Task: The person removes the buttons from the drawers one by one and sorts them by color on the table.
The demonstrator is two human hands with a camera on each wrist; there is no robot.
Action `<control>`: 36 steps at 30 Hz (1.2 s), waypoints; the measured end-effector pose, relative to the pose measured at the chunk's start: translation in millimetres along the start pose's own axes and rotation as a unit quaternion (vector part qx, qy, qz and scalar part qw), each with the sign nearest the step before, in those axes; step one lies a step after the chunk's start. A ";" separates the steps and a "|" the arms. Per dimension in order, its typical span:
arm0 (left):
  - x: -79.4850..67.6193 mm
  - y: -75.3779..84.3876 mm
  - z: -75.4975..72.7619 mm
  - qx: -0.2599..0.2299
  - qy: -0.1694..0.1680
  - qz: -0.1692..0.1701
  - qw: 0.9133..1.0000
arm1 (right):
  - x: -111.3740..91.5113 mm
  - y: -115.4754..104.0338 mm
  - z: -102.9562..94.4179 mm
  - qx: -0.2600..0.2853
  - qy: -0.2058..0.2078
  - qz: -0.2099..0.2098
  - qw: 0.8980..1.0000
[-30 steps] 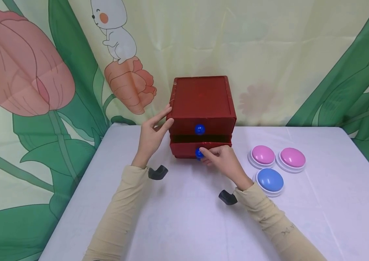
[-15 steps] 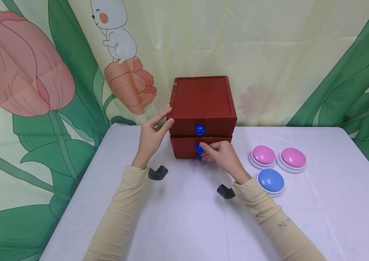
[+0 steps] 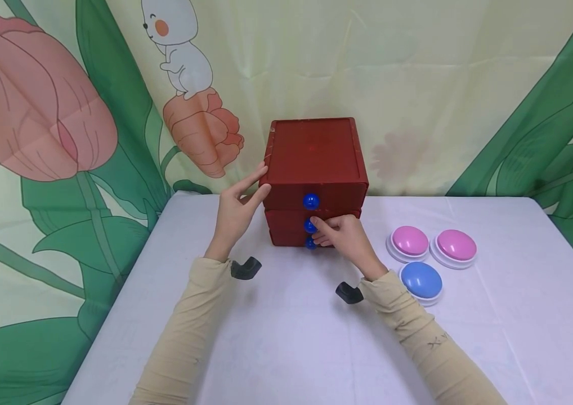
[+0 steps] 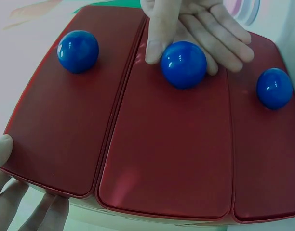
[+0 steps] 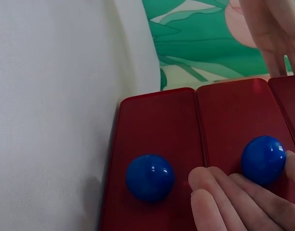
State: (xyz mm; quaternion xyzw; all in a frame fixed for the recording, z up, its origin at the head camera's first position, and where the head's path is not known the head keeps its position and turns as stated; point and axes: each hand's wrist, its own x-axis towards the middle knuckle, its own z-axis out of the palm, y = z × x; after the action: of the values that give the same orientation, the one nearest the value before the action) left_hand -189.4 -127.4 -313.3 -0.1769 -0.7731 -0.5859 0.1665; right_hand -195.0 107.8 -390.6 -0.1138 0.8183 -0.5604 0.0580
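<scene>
A dark red cabinet (image 3: 315,152) with three drawers stands at the back of the table, each front bearing a round blue knob. All three fronts sit flush. My right hand (image 3: 345,239) pinches the middle drawer's knob (image 4: 183,65), thumb on one side and index finger on the other; its remaining fingers stretch out below, over the bottom drawer's front. At the cabinet's left side my left hand (image 3: 234,216) rests with extended fingers, thumb by the upper front edge. The top knob (image 3: 310,201) and the bottom knob (image 5: 150,178) are untouched.
To the right of the cabinet are two pink push buttons (image 3: 410,241) and a blue push button (image 3: 421,280) on white bases, the blue one close to my right sleeve. A white cloth covers the table (image 3: 286,337). A printed curtain (image 3: 418,84) hangs behind.
The middle drawer, partly pulled out a second ago, has slid back into the cabinet with my right hand at its knob. The bottom knob has come into view. My left hand stays put.
</scene>
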 end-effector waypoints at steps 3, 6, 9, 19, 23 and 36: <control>0.0 0.2 0.0 0.001 0.000 -0.004 1.000 | -1.0 -1.6 0.9 -0.005 0.001 0.003 1.000; 0.1 0.3 -0.1 0.001 0.000 -0.007 1.000 | -2.6 -2.6 1.5 -0.008 0.002 0.004 1.000; 0.2 0.1 -0.2 0.000 -0.001 -0.007 1.000 | -4.3 -1.6 1.3 -0.010 0.006 0.003 1.000; 0.7 -0.1 -0.4 -0.001 -0.001 -0.005 1.000 | -11.3 13.6 -1.4 -0.063 0.031 0.009 0.997; 0.8 0.2 -0.2 -0.001 -0.001 -0.004 1.000 | -11.0 20.1 -0.5 -0.073 0.027 0.017 0.997; 0.7 -0.7 0.3 0.004 0.002 -0.006 1.000 | -10.0 30.6 11.2 -0.071 -0.033 0.039 0.996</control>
State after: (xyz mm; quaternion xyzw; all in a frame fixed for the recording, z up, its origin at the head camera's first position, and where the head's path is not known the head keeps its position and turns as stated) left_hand -190.4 -127.3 -313.7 -0.1706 -0.7759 -0.5845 0.1654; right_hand -186.6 110.8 -423.5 -0.1040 0.8575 -0.4942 0.0987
